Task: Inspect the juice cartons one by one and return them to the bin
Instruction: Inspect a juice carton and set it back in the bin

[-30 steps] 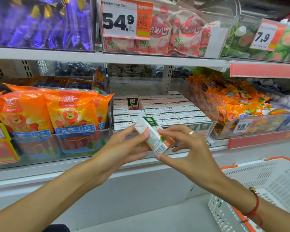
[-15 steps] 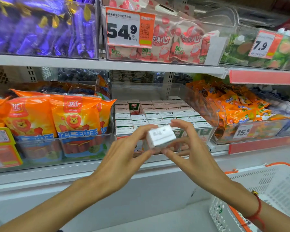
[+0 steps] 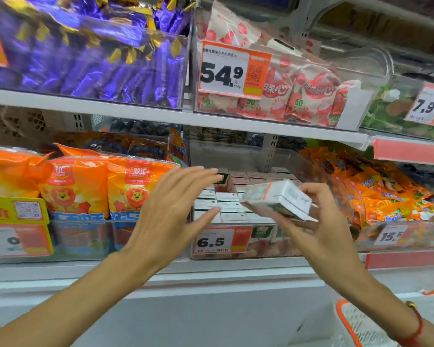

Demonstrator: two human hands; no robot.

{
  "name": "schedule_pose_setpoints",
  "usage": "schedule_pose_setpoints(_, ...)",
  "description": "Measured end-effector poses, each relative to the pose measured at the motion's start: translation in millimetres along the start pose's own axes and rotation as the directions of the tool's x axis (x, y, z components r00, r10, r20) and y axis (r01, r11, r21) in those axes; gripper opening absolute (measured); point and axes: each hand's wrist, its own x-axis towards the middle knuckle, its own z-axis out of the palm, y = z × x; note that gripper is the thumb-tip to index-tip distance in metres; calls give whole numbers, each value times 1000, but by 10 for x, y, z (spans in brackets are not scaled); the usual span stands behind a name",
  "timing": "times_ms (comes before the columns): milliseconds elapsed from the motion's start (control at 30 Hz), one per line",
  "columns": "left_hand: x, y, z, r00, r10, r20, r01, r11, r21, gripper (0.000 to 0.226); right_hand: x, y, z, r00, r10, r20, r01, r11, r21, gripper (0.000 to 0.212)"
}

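Nearest the camera, the left hand [image 3: 171,211] has let go, fingers spread wide; right hand [image 3: 318,236] alone now pinches the small white juice carton [image 3: 277,199], tilted just above the clear plastic bin [image 3: 236,254] of cartons beyond; likely going back.

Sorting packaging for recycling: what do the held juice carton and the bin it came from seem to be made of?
Juice carton: looks like printed, coated paperboard; sharp folded edges, flat white faces, slight sheen. Bin: seems clear, glossy rigid plastic; stacked cartons show through its front wall. Motion blur leaves both uncertain.
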Motion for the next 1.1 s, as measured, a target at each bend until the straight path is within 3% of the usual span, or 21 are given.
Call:
schedule_pose_setpoints(167,12,-236,8,990,-126,69,104,958,267,64,638,319,135,987,-74,143,118,935,-333,63)
schedule_pose_setpoints(300,-10,-281,42,980,-151,132,94,928,360,58,1089,650,353,953,-35,301,194,835,-515,56)
schedule_pose_setpoints(500,-13,-333,60,983,-149,105,103,929,355,52,1576,831,621,831,85,550,291,776,-560,58)
schedule_pose_setpoints(633,-9,-348,76,978,-177,114,127,928,350,60,1764,917,624,698,280,659,73,888,-454,50)
schedule_pose_setpoints(700,-6,-355,87,977,-181,113,132,929,345,62,1722,975,646,642,306,703,16,911,-411,49)
schedule_pose_setpoints(833,3,-366,110,980,-171,99,128,931,342,60,1571,1094,706,629,340,699,20,892,-451,54)
schedule_pose_setpoints(967,-3,-373,122,980,-176,97,134,933,335,62,1420,1151,816,649,243,721,212,852,-478,44)
schedule_pose_setpoints(1100,-11,-363,127,977,-185,102,143,935,324,61,1361,1172,892,684,236,691,245,817,-522,40)
